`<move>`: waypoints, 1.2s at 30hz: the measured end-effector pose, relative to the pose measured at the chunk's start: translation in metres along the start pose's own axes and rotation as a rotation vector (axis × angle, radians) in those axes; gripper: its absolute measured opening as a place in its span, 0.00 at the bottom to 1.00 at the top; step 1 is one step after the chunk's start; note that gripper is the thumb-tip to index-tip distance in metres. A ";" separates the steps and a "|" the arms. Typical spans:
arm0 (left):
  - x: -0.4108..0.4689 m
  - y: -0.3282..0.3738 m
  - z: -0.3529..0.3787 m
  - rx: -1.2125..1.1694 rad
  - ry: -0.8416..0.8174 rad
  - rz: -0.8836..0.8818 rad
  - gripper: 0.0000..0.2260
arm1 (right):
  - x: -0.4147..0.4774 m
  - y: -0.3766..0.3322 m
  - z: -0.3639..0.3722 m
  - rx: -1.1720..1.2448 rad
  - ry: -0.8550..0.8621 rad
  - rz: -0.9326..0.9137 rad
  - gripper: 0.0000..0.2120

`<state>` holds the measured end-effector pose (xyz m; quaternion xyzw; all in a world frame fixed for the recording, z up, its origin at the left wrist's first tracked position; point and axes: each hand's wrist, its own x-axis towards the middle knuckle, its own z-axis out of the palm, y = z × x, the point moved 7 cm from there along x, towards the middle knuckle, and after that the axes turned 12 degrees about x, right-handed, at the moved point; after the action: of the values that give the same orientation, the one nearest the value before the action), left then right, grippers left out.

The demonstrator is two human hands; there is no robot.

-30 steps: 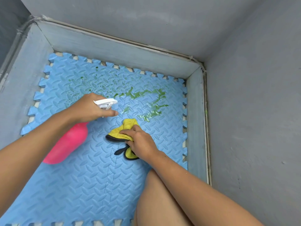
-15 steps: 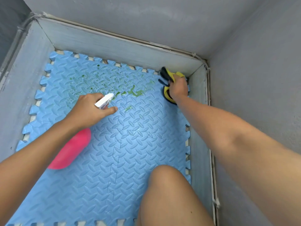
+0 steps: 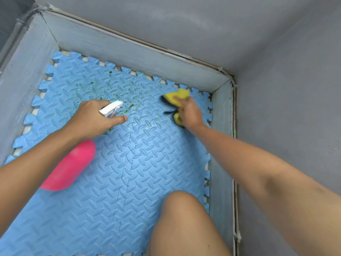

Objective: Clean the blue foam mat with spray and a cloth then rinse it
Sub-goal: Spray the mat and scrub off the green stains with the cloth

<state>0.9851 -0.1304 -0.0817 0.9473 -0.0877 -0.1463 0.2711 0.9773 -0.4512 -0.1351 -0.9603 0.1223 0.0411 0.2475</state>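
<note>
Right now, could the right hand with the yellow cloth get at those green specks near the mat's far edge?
Probably yes: the right hand presses the yellow cloth on the blue foam mat, and bare mat lies between it and the green specks.

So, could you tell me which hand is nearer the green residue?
Left. The left hand hovers beside the green residue; the right hand wipes further right.

Person, head-camera view. Left hand: bare, no glove, ring or watch visible. Right hand: likewise bare, slightly blurred. Left forearm: bare along its whole visible length, no sleeve. Right forearm: bare, no sleeve or band (upper arm runs out of frame). Knee and thigh: bare, no garment edge in view. No jewellery or markings can be made out.
</note>
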 end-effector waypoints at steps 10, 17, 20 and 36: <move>-0.002 -0.001 0.005 -0.038 -0.057 0.019 0.28 | -0.106 0.046 -0.007 0.068 0.186 0.192 0.24; 0.002 -0.001 0.014 -0.061 -0.104 0.036 0.30 | -0.099 0.058 -0.005 0.175 0.134 0.218 0.25; -0.003 -0.003 0.015 -0.024 -0.102 0.041 0.25 | -0.004 0.084 -0.025 0.084 0.132 0.332 0.23; -0.038 -0.056 -0.022 0.186 0.088 -0.348 0.22 | -0.053 -0.064 0.064 0.094 -0.107 -0.160 0.27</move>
<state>0.9618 -0.0630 -0.0854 0.9746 0.0763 -0.1406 0.1565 0.9409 -0.3542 -0.1535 -0.9507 0.0337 0.0664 0.3010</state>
